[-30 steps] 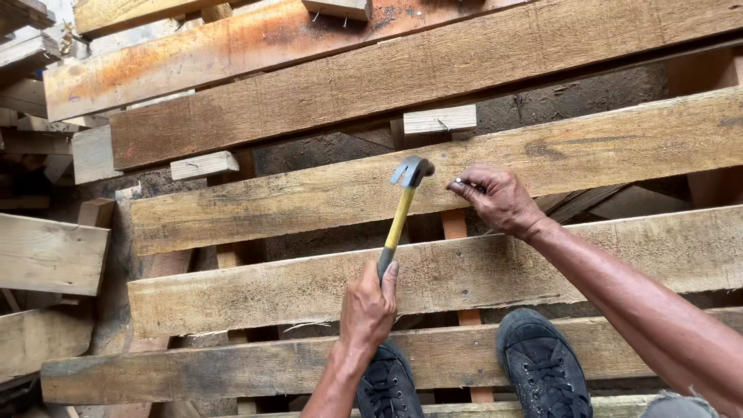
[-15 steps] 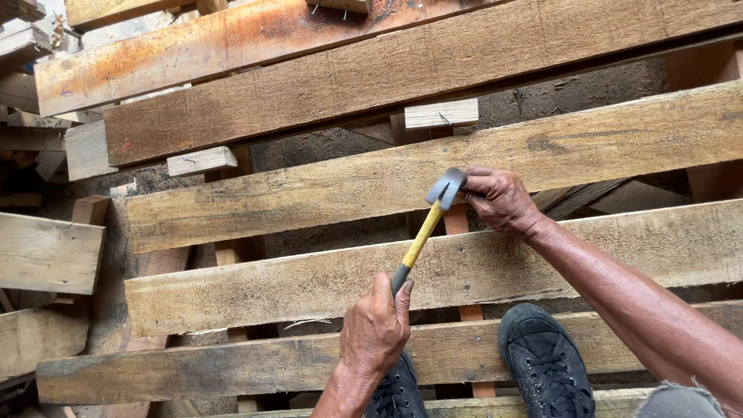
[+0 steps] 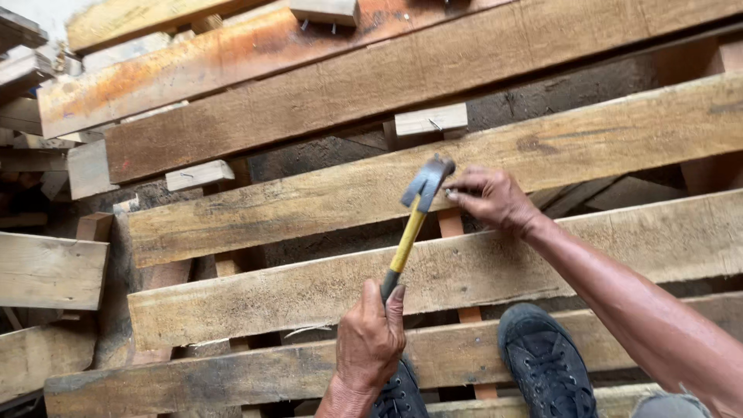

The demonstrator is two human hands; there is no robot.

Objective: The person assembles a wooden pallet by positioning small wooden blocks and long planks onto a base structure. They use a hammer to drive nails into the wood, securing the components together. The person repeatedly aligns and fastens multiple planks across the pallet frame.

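The scene is filled by weathered wooden planks (image 3: 433,70) laid in slanting rows, lit by flat daylight. Dark ground (image 3: 588,85) is seen through the gaps, and loose offcut blocks (image 3: 199,175) are scattered between the rows.

Left hand (image 3: 370,340) swings hammer (image 3: 414,220) (right hand (image 3: 491,197) steadies)
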